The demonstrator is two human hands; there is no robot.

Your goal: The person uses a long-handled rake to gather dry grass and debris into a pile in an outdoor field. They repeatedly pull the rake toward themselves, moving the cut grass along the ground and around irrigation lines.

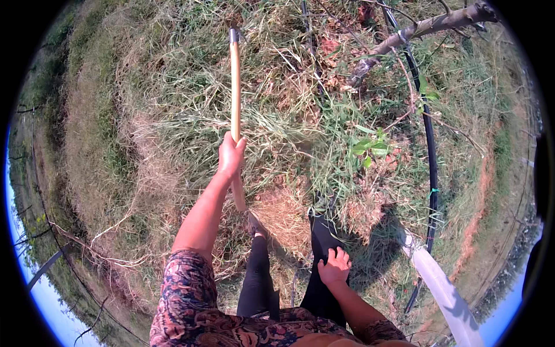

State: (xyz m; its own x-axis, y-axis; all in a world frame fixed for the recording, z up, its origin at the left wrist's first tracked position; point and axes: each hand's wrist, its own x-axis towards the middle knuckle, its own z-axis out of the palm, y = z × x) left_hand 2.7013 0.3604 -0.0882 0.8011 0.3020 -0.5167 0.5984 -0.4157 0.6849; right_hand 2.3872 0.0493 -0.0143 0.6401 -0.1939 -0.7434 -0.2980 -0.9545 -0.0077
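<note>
My left hand [231, 155] is wrapped round the lower part of a long wooden-handled tool [235, 87], held out ahead of me. The pale handle ends in a metal collar at the far end, where the head is mostly lost in the grass, so its kind is unclear. Below my fist the butt of the handle sticks out toward my left foot. Over my dark right trouser leg hangs my right hand [335, 266], its fingers apart with nothing in them. Cut-looking green and dry grass [266, 124] lies around the tool and my feet.
A black hose [430, 156] runs along the ground on my right. A thick bare branch [416, 32] reaches in at the far right, near a small leafy shoot [371, 147]. A pale post or trunk [442, 289] stands close on the right. Dry twigs [107, 254] lie at left.
</note>
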